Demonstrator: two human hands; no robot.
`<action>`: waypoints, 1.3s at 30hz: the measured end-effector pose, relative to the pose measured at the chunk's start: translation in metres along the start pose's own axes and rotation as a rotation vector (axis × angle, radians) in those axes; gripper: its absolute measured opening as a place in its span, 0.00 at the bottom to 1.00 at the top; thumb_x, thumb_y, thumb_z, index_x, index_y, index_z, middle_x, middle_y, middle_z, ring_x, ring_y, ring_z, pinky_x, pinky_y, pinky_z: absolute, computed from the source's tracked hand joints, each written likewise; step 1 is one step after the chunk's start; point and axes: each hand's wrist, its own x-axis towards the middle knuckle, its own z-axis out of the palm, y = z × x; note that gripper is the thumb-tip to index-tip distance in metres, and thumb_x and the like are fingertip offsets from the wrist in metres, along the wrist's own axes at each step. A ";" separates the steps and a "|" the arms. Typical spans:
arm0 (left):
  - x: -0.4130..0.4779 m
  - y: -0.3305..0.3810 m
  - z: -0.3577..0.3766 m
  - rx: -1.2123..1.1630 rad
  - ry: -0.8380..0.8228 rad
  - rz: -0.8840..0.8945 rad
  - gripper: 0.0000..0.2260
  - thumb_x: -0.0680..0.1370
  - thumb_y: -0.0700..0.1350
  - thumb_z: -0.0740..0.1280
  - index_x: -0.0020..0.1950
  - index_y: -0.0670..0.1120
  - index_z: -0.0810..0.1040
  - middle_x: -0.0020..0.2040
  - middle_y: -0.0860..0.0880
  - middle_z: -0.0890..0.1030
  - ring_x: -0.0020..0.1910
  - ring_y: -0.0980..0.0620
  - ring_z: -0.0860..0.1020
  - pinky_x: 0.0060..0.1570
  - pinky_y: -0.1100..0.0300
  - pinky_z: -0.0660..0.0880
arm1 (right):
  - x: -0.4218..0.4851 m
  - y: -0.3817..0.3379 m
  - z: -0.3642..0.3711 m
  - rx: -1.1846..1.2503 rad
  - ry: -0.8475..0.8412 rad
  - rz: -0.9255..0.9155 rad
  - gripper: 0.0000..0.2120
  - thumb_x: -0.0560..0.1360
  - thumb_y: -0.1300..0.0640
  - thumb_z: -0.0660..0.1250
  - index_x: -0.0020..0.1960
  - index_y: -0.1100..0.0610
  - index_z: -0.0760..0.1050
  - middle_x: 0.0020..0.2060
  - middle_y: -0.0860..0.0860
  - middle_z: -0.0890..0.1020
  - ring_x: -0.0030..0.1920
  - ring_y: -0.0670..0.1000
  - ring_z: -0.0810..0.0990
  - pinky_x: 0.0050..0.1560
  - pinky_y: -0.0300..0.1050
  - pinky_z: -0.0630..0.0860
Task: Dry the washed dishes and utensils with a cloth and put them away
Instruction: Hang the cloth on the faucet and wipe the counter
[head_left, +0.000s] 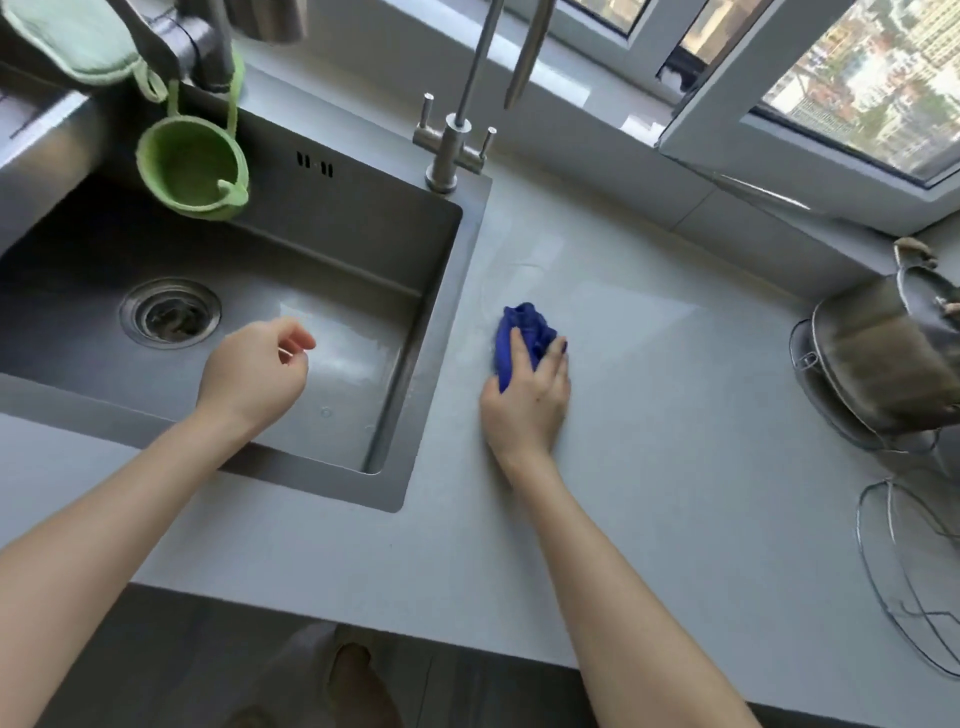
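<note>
Presently the blue cloth (525, 332) is bunched under the right hand (524, 410) and pressed flat onto the desk (649, 467), just beside the right rim of the sink (363, 244). The fingers (553, 366) of that hand are curled over the cloth and grip it. The fingers of the left hand (254, 374) are loosely curled above the sink basin and nothing is held in them.

The step in hand is judged to be gathering the cloth, or wiping the wet desk with it, before a dish is dried. A faint film of water is seen on the desk between the cloth and the tap (451, 150).

Recommended procedure:
1. The cloth is to be opened out from its bunched state, so that a dry face is presented to the dish.
2. If the cloth has taken up water from the desk, it is to be wrung over the sink first.
3. The steel pot (878, 364), which lies tilted at the right edge of the view on a round metal stand and well apart from the cloth, is to be steadied by the free left hand while it is wiped.
4. Care is advised near the wire rack (904, 587) in front of the pot, since loose wire may snag the cloth.

No other washed dish or utensil is seen. A green strainer (192, 171) hangs inside the sink at its back left.

No brand, label or legible writing is visible on any item.
</note>
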 end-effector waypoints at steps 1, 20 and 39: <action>-0.002 -0.005 0.000 0.015 0.008 -0.007 0.07 0.76 0.38 0.63 0.50 0.44 0.80 0.47 0.45 0.80 0.46 0.44 0.78 0.46 0.53 0.74 | -0.005 -0.026 0.007 0.016 -0.027 -0.063 0.29 0.70 0.57 0.62 0.71 0.56 0.69 0.72 0.69 0.61 0.70 0.70 0.63 0.70 0.61 0.61; 0.006 -0.045 -0.009 0.581 -0.071 -0.021 0.13 0.76 0.44 0.59 0.58 0.45 0.75 0.53 0.43 0.75 0.53 0.41 0.73 0.43 0.52 0.72 | 0.110 0.103 -0.029 -0.109 0.108 0.436 0.21 0.75 0.62 0.58 0.68 0.55 0.70 0.69 0.64 0.62 0.64 0.67 0.67 0.65 0.56 0.66; 0.000 -0.032 -0.016 0.696 -0.225 -0.116 0.14 0.75 0.46 0.60 0.61 0.48 0.73 0.53 0.45 0.75 0.53 0.44 0.74 0.40 0.57 0.64 | 0.171 0.090 -0.030 -0.005 0.101 0.463 0.18 0.77 0.60 0.58 0.66 0.54 0.72 0.67 0.62 0.68 0.62 0.66 0.72 0.63 0.52 0.67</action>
